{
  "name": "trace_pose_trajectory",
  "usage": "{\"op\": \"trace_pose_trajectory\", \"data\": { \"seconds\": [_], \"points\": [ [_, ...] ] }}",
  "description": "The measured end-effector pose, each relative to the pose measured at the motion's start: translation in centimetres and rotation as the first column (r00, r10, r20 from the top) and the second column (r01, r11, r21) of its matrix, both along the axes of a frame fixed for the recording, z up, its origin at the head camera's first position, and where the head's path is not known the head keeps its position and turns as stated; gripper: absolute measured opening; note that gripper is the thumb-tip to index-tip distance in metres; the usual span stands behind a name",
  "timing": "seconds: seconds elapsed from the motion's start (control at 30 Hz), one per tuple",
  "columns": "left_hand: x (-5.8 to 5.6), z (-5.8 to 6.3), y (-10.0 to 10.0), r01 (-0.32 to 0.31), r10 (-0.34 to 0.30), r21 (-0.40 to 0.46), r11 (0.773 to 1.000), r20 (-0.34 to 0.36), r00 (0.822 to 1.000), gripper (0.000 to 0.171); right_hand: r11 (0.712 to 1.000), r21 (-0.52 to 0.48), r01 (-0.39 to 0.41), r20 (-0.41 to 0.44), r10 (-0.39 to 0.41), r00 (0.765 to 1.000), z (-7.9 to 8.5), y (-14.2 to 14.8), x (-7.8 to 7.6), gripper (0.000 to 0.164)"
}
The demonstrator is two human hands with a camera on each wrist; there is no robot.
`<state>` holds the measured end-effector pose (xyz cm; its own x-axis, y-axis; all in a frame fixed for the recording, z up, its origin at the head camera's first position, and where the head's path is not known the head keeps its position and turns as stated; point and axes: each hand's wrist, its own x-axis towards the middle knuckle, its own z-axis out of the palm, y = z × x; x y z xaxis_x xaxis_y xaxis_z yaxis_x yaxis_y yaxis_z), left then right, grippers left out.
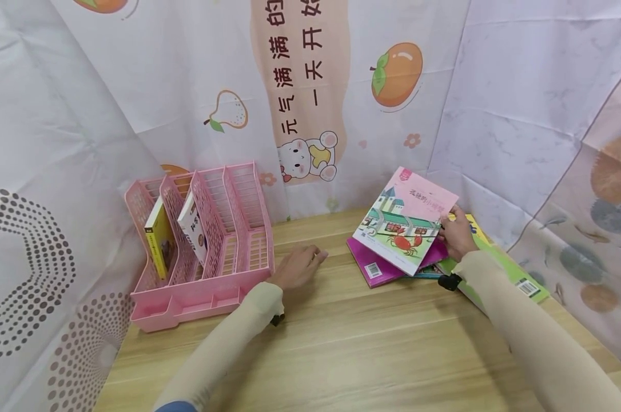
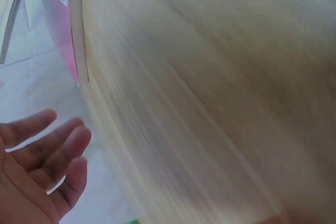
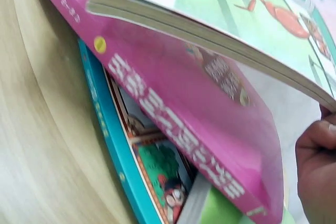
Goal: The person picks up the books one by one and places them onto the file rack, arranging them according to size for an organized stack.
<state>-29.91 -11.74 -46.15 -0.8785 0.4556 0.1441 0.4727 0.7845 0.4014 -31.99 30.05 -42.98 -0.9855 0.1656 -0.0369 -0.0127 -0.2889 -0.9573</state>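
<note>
My right hand (image 1: 456,233) grips the right edge of a picture book with a red crab on its cover (image 1: 405,220) and holds it tilted up off a stack. In the right wrist view the crab book (image 3: 220,19) hangs above a magenta book (image 3: 194,114), with a teal-edged book (image 3: 147,166) beneath. My left hand (image 1: 297,268) rests open on the wooden table (image 1: 351,343), fingers straight, beside a pink file rack (image 1: 207,246). The left wrist view shows the left hand's open fingers (image 2: 47,150) and the magenta book (image 2: 63,30) far off.
The pink rack holds a yellow book (image 1: 158,239) and a white book (image 1: 192,229) in its left slots; the right slots hold nothing. A green book (image 1: 501,263) lies at the bottom of the stack by the table's right edge. Printed curtains enclose the table.
</note>
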Motion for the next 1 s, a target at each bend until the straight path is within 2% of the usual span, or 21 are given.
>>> {"op": "trace_pose_trajectory", "data": {
  "seconds": [0.1,0.17,0.23,0.33,0.4,0.5,0.6,0.67,0.77,0.87,1.0],
  "points": [
    [0.0,0.1,0.3,0.029,-0.030,0.036,0.999,0.034,0.999,0.064,0.999,0.009,-0.053,-0.039,0.054,0.998,-0.2,-0.5,-0.2,0.026],
    [0.2,0.1,0.5,0.065,-0.075,0.095,0.993,0.098,0.992,0.067,0.996,0.006,-0.087,-0.069,0.087,0.994,-0.5,-0.8,-0.3,0.022],
    [0.5,0.2,0.9,0.105,-0.139,0.178,0.978,0.189,0.972,0.067,0.992,-0.004,-0.124,-0.106,0.123,0.987,-0.7,-1.1,-0.4,0.020],
    [1.0,0.1,1.7,0.162,-0.245,0.285,0.945,0.286,0.926,0.058,0.980,-0.018,-0.197,-0.154,0.192,0.969,-1.1,-1.5,-0.3,0.020],
    [1.3,0.0,2.3,0.206,-0.300,0.314,0.927,0.287,0.910,0.050,0.973,0.000,-0.233,-0.175,0.229,0.957,-1.2,-1.8,-0.3,0.021],
    [1.7,-0.1,3.1,0.263,-0.353,0.335,0.905,0.244,0.903,0.038,0.961,0.058,-0.270,-0.183,0.276,0.944,-1.4,-2.3,-0.2,0.024],
    [1.9,-0.1,3.9,0.276,-0.365,0.350,0.895,0.221,0.904,0.031,0.950,0.111,-0.291,-0.188,0.308,0.933,-1.6,-2.7,-0.3,0.028],
    [2.1,0.0,4.4,0.258,-0.374,0.389,0.885,0.262,0.889,0.028,0.942,0.129,-0.310,-0.195,0.331,0.923,-1.7,-3.0,-0.3,0.031],
    [2.4,0.0,5.0,0.232,-0.390,0.413,0.880,0.351,0.851,0.030,0.931,0.130,-0.342,-0.207,0.363,0.909,-1.8,-3.6,-0.2,0.034],
    [2.7,-0.5,5.3,0.188,-0.410,0.455,0.870,0.457,0.789,0.032,0.916,0.131,-0.380,-0.196,0.400,0.896,-1.8,-4.4,0.0,0.037],
    [3.2,-1.2,5.4,0.138,-0.440,0.510,0.849,0.538,0.719,0.035,0.899,0.140,-0.416,-0.174,0.436,0.883,-1.5,-5.4,0.2,0.040]
  ]
}}
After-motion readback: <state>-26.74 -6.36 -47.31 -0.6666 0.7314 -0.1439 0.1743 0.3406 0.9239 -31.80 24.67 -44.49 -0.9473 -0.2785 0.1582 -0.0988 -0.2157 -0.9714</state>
